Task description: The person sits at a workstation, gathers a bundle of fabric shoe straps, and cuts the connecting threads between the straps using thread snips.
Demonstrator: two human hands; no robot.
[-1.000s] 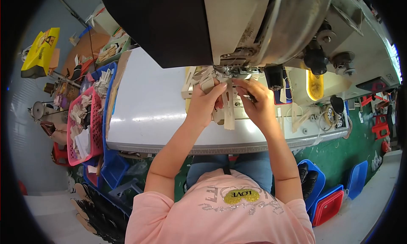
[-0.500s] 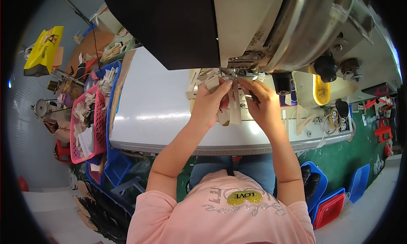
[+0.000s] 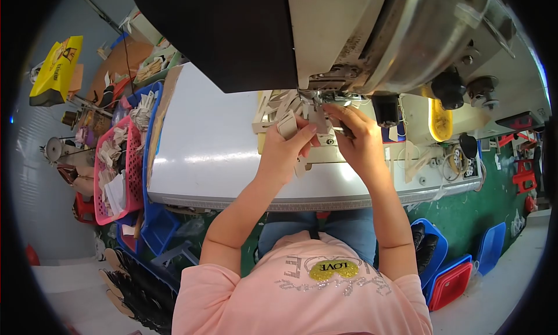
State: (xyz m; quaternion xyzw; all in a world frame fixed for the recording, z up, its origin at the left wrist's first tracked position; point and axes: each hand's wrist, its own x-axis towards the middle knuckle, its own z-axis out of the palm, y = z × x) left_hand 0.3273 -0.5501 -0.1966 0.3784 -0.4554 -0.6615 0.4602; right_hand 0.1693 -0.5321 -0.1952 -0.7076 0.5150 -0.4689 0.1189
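Observation:
My left hand (image 3: pixel 285 149) is closed around several pale cream strips (image 3: pixel 287 125), which fan out past its fingers. Its thumb and fingertips also hold a pale piece (image 3: pixel 318 124) that reaches up under the sewing machine's presser foot (image 3: pixel 315 96). My right hand (image 3: pixel 357 134) is just right of the foot, fingers curled in a pinch. Something dark shows under those fingers, too hidden to name. Behind my left hand, more cream strips (image 3: pixel 273 105) lie piled on the machine bed. The sewing machine head (image 3: pixel 337 38) hangs over both hands and hides part of the needle area.
The white table (image 3: pixel 197 137) has a ruler along its front edge (image 3: pixel 279 206). Left of it stand a pink basket (image 3: pixel 136 178) of scraps and a blue tray (image 3: pixel 152 125). A yellow tray (image 3: pixel 440 121) and thread coils (image 3: pixel 453 166) are at the right. Blue and red bins (image 3: pixel 450 288) stand below.
My left hand has shifted slightly left and down, and its strips are turned differently. The long strip that hung down between my hands no longer shows there. My right hand stays nearly in place.

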